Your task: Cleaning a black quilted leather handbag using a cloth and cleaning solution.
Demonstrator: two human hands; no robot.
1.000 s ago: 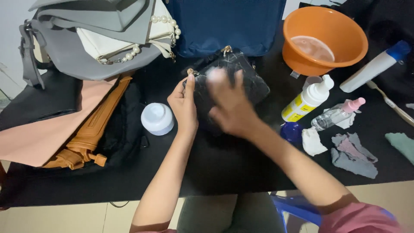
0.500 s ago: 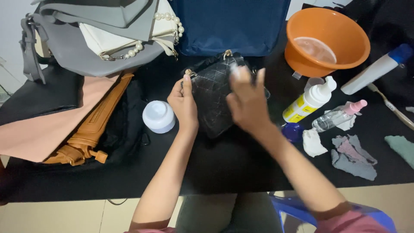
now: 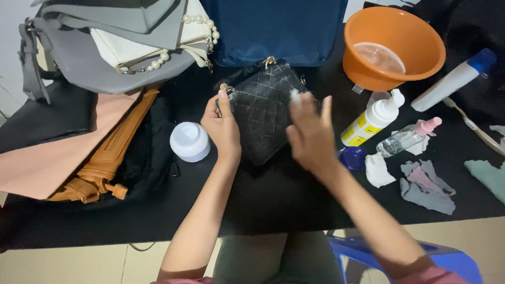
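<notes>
— Black cloth covers the counter (image 3: 273,205), and it is crowded: the quilted black purse (image 3: 260,113) lies in the middle, a heap of grey, white, pink and tan bags (image 3: 105,63) to its left, an orange basin (image 3: 392,47) up and to its right.

— How do the hands stand?

— The person's left hand (image 3: 222,130) curls around the purse's left edge, thumb and fingers pinching it steady. The right hand (image 3: 311,138) hovers over the purse's right side, fingers spread, with something small and white at the fingertips; whether that is a cloth or foam is too blurred to tell.

— What could go wrong?

— The pump bottle (image 3: 372,120) and the small clear spray bottle (image 3: 406,139) stand just right of the purse. A wide sweep of the right arm could likely knock them over. The open blue jar (image 3: 351,158) sits even nearer that wrist. Left of the purse, the white lid (image 3: 190,141) could be nudged by the left forearm.
</notes>
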